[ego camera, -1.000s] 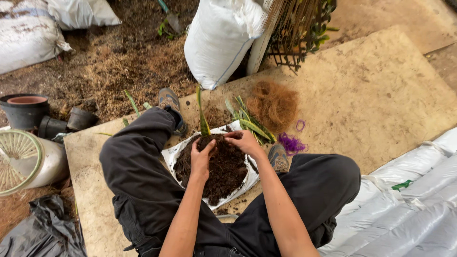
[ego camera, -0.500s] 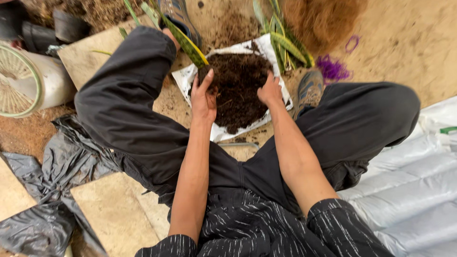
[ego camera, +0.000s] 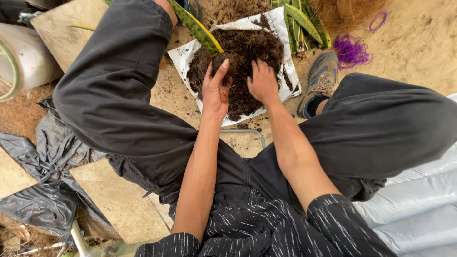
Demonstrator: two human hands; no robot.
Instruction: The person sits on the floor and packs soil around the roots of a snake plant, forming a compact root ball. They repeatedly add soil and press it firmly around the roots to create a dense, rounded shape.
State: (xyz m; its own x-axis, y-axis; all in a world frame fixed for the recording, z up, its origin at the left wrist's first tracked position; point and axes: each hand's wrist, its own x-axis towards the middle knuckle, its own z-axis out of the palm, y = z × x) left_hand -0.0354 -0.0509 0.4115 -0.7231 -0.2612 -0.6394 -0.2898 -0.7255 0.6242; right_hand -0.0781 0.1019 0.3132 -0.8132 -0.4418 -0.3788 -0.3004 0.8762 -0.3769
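A dark striped top and dark trousers were seen closest, with the legs spread wide. Between the knees, a pile of dark soil (ego camera: 243,62) was heaped on a white sheet (ego camera: 183,51). The left hand (ego camera: 215,90) was curled around a clump of soil at the bottom of a long green and yellow leaf (ego camera: 195,28). The right hand (ego camera: 262,82) was laid flat on the soil, fingers spread. Farther off, more green leaves (ego camera: 300,21) and a purple string bundle (ego camera: 351,48) were seen on the sandy board (ego camera: 419,43).
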